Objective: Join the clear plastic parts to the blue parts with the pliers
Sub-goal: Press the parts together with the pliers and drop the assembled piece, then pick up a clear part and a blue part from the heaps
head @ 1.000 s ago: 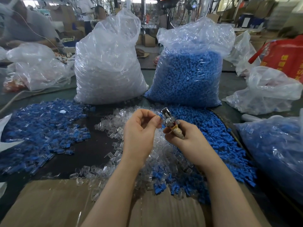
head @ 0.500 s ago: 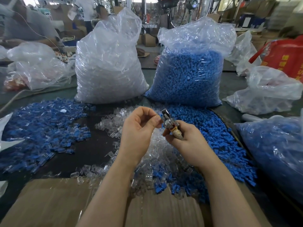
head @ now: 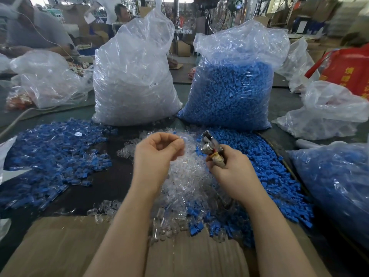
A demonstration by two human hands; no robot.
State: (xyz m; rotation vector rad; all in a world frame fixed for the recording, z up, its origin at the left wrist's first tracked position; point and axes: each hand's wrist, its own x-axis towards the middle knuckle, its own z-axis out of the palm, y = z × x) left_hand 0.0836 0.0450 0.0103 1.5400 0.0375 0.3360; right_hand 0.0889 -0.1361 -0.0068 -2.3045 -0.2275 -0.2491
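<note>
Left hand [head: 157, 154] sits at about ten o'clock from the pliers [head: 209, 146], fingers curled in, thumb and forefinger pinched on something small and pale at the fingertips. It looks like a clear piece, possibly with a blue one on it, but it's too blurred to call. Right hand [head: 227, 168] is wrapped round the pliers' handles, the metal head pointing up towards twelve o'clock; whether the nose is parted I can't tell. A clear gap separates the pinched piece from the pliers' head.

Risks now: that piece is tiny and held only at the tips, so a loose pinch could drop it straight into the heap of clear parts [head: 185, 176] below, where it would vanish among its twins. Feed it crooked into the pliers and the squeeze may crack the plastic or seat it skewed. Fingertips close to the nose could get nipped too.

Loose blue parts [head: 265, 168] lie at three o'clock, and a pile that looks already joined [head: 50, 156] at nine.
</note>
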